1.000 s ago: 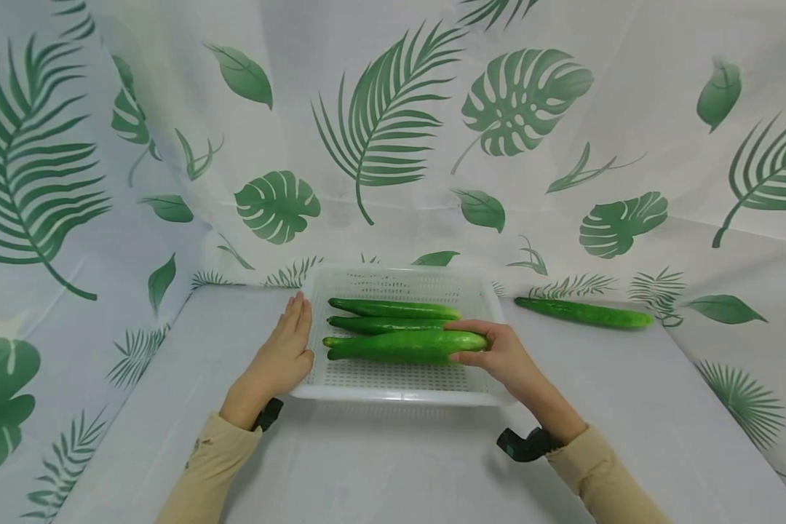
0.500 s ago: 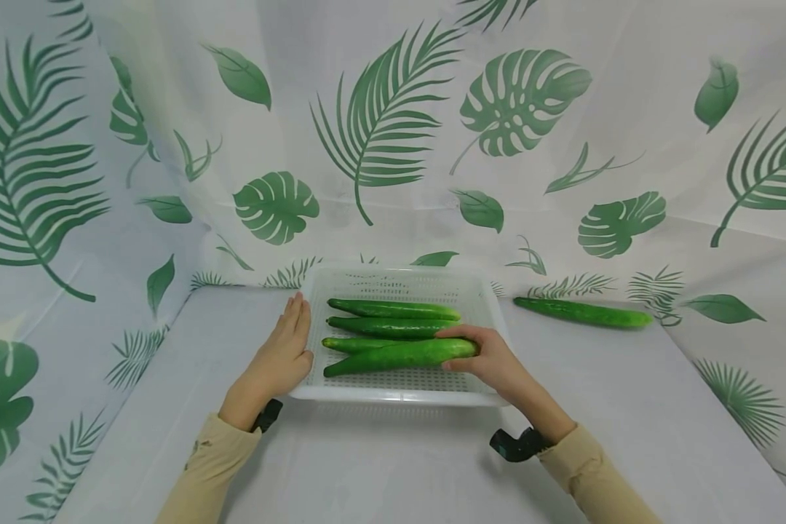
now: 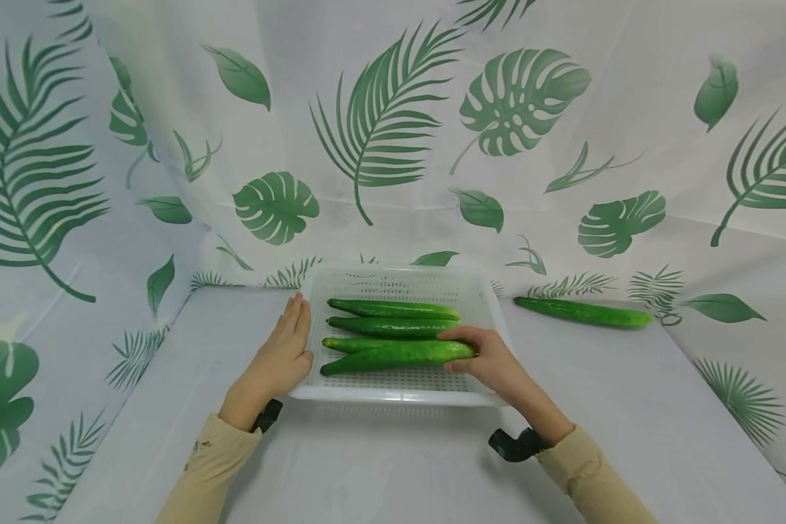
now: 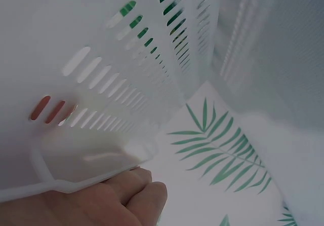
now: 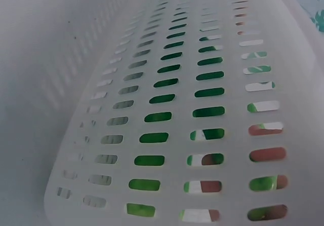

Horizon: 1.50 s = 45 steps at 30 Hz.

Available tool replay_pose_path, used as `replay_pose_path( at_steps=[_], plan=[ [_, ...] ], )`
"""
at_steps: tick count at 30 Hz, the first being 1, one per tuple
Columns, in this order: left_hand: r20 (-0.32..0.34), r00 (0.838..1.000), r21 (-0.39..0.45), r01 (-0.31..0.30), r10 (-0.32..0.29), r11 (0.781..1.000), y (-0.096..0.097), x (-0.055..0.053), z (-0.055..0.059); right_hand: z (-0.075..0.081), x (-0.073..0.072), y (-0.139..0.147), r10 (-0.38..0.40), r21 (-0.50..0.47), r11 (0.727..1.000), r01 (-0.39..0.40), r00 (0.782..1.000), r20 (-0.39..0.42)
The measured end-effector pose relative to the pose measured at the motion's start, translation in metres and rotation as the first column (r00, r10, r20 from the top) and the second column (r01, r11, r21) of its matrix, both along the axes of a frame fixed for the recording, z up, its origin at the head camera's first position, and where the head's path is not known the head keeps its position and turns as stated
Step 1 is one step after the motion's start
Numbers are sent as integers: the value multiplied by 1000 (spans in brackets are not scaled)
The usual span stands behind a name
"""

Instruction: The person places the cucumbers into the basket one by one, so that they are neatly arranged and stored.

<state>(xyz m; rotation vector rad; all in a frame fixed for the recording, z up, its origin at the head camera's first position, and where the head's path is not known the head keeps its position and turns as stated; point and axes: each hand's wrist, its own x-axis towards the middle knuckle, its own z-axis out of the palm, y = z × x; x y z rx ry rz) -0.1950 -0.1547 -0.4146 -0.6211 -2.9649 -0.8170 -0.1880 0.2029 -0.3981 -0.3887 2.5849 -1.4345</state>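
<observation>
Inside a white perforated plastic basket lie several long green cucumbers, among them a dark one in the middle. My right hand holds the thick right end of the nearest cucumber, thumb on the near side and fingers over the far side. That cucumber slants and partly covers another behind it. Against the basket's left wall my left hand rests with straight fingers. In the left wrist view, this hand touches the basket rim. The right wrist view mostly shows the slotted basket wall, with green and bits of the hand behind it.
One more cucumber lies on the white table to the right of the basket, near the back. A leaf-printed cloth hangs behind and at both sides.
My right hand has moved left and slightly toward me with the front cucumber, whose left end swung nearer the basket's front. The left hand stays put.
</observation>
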Motion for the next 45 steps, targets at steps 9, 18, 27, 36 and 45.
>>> replay_pose_path(
  at_steps=[9, 18, 27, 36, 45],
  plan=[
    [10, 1000, 16, 2, -2, 1000, 0, 1, 1, -3, -2, -3, 45, 133, 990, -43, 999, -15],
    [3, 1000, 6, 0, 0, 1000, 1, 2, 3, -2, -2, -4, 36, 166, 986, -34, 999, -14],
    [-2, 1000, 2, -9, 9, 1000, 2, 3, 3, -4, -3, -7, 27, 236, 971, -27, 1000, 0],
    [-12, 1000, 8, -16, 16, 1000, 2, 4, 3, -5, -2, -7, 7, 215, 976, -13, 999, 33],
    [-2, 1000, 12, -5, 5, 1000, 2, 3, 4, -4, 1, -6, -33, 116, 993, 27, 998, 52]
  ],
)
